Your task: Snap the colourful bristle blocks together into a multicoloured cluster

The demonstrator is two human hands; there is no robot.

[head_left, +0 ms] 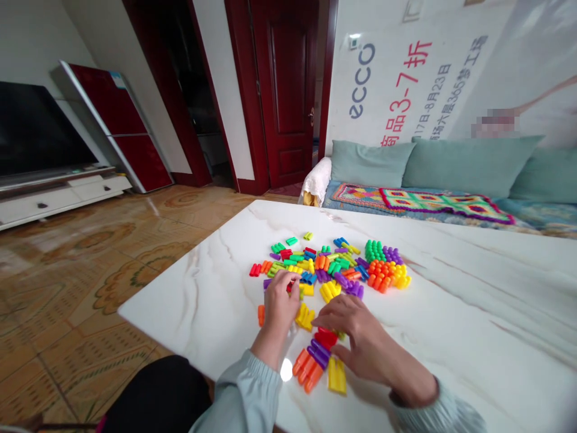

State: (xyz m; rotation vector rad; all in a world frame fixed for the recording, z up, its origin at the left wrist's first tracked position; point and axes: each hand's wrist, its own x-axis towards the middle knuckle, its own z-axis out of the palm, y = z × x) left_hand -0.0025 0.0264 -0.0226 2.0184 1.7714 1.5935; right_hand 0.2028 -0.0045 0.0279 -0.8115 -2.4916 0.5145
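Observation:
My left hand (283, 300) reaches into the near side of a pile of colourful plastic toy blocks, each shaped like a short row of rounded tubes. Its fingers are curled together, with a bit of a red block (289, 288) showing between them. My right hand (356, 331) curves over another red block (325, 338), thumb on the near side and fingers on the far side. That block lies against a purple block (319, 353) and an orange block (308, 370) in a row. A yellow block (337, 376) lies by my right thumb. Another yellow block (305, 316) sits between my hands.
The loose block pile (333, 263) spreads over the middle of the white marble-patterned table (207, 282). To its right stands a cluster of green, purple, orange and yellow blocks (385, 267). Beyond the table is a sofa with pale green cushions (469, 165).

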